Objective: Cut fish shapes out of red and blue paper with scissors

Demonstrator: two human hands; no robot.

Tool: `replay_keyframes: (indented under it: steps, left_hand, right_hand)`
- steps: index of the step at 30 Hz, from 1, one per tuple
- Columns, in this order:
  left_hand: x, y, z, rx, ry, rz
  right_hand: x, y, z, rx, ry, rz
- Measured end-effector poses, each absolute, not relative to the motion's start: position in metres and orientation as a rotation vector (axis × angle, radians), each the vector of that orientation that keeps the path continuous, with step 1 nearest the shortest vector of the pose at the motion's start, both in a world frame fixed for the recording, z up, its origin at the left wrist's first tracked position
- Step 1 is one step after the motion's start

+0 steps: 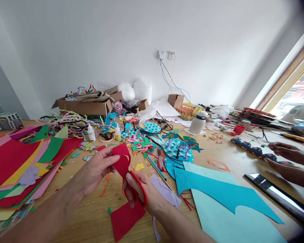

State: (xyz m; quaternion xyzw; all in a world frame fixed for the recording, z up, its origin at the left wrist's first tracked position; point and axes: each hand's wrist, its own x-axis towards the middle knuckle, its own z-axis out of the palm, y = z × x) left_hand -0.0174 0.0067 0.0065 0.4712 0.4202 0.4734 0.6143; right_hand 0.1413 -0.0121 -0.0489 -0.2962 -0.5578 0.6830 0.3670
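Note:
My left hand (100, 168) pinches a piece of red craft sheet (122, 162) by its left edge and holds it up above the table. Red-handled scissors (140, 189) are in my right hand (142, 190), its fingers through the loops. Their blades point up at the lower edge of the red piece and are mostly hidden behind it. Below my hands, a larger red offcut (126, 219) lies on the wood. Beside my right wrist lies a cut purple sheet (164, 192), partly covered by my arm.
Stacked coloured sheets (17, 162) fill the left. Glue bottles (91, 132), blue paper-plate crafts (177, 148) and scraps lie ahead. Blue sheets (212, 189) and a phone-like black device (271, 192) are to the right, where another person's hands (291, 155) work near a blue caterpillar-like craft (255, 150).

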Motion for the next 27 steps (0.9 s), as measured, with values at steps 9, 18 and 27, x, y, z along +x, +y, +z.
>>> replay_keyframes:
  steps: [9, 18, 27]
  left_hand:
    - [-0.007, 0.001, 0.007, 0.983, 0.904, 1.226]
    - [-0.002, 0.001, 0.004, 0.947, 0.869, 1.261]
    - [0.004, -0.005, 0.001, 1.072, 0.988, 1.254]
  right_hand:
    - [0.142, -0.011, -0.051, -0.774, -1.517, 1.699]
    - [0.143, -0.013, -0.043, -0.801, -1.564, 1.682]
    - [0.143, -0.013, -0.048, -0.726, -1.512, 1.69]
